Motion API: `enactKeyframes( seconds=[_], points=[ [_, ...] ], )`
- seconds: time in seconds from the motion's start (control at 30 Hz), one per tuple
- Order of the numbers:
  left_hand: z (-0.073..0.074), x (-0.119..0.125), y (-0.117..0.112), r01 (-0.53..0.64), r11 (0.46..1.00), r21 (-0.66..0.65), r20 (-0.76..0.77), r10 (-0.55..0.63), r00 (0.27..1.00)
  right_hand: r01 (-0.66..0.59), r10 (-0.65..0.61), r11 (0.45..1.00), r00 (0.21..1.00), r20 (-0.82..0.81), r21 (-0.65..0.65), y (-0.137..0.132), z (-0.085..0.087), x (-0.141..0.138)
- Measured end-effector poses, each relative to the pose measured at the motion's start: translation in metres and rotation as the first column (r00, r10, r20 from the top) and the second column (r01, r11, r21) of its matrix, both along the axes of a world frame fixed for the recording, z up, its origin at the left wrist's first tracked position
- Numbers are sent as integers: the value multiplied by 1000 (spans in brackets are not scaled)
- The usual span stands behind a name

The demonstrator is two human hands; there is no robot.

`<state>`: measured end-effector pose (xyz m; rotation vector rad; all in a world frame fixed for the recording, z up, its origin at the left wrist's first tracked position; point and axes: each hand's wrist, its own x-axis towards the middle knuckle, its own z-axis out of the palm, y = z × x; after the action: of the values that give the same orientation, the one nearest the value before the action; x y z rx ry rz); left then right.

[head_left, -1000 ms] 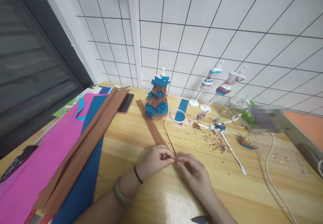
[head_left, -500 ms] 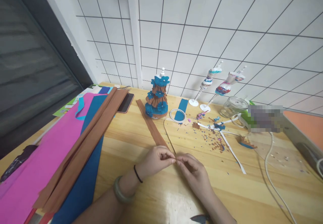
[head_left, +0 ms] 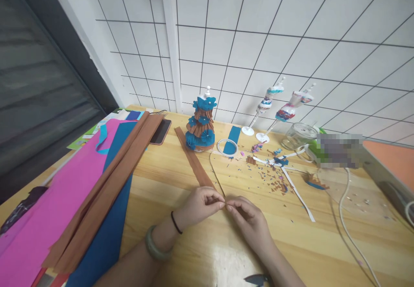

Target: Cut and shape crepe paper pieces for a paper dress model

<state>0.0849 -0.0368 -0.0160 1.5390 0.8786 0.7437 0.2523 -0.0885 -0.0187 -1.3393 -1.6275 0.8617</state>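
My left hand (head_left: pixel 207 201) and my right hand (head_left: pixel 247 216) meet low in the middle, fingertips pinched around a thin brown cord-like strand (head_left: pixel 217 178). The strand curves away from my fingers toward the doll-like figure; whether it is twisted paper or string I cannot tell. A flat brown crepe paper strip (head_left: pixel 196 162) runs up to my left hand, its near end hidden there. Beyond it stands the figure (head_left: pixel 202 125), dressed in pleated brown paper and blue paper flowers. To its right lies a white ring (head_left: pixel 218 148), partly over a blue paper strip (head_left: pixel 234 135).
Pink paper (head_left: pixel 67 188), brown folded paper (head_left: pixel 106 188) and blue paper (head_left: pixel 106 235) cover the left side, near a phone (head_left: pixel 161 132). Dress-form stands (head_left: pixel 262 137), a jar (head_left: pixel 299 136), paper scraps (head_left: pixel 280 185) and a cable (head_left: pixel 344 218) are right. Dark scissors-like blades (head_left: pixel 255 279) lie nearest.
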Motion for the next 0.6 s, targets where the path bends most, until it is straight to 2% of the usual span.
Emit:
enactKeyframes(
  seconds=[0.1, 0.33, 0.5, 0.6],
  points=[
    [1, 0, 0, -7, 999, -32, 8, 7, 1000, 15, -14, 1000, 1000, -2, 7, 0, 0, 1],
    [2, -1, 0, -4, 1000, -17, 4, 4, 1000, 19, -19, 1000, 999, -25, -5, 0, -1, 0],
    [-1, -1, 0, 3, 987, -163, 49, 6, 999, 33, -34, 999, 998, -45, -20, -1, -3, 1],
    [-2, -2, 0, -8, 980, -198, 71, 22, 997, 64, -66, 997, 996, -65, -34, -1, -6, 2]
  ],
)
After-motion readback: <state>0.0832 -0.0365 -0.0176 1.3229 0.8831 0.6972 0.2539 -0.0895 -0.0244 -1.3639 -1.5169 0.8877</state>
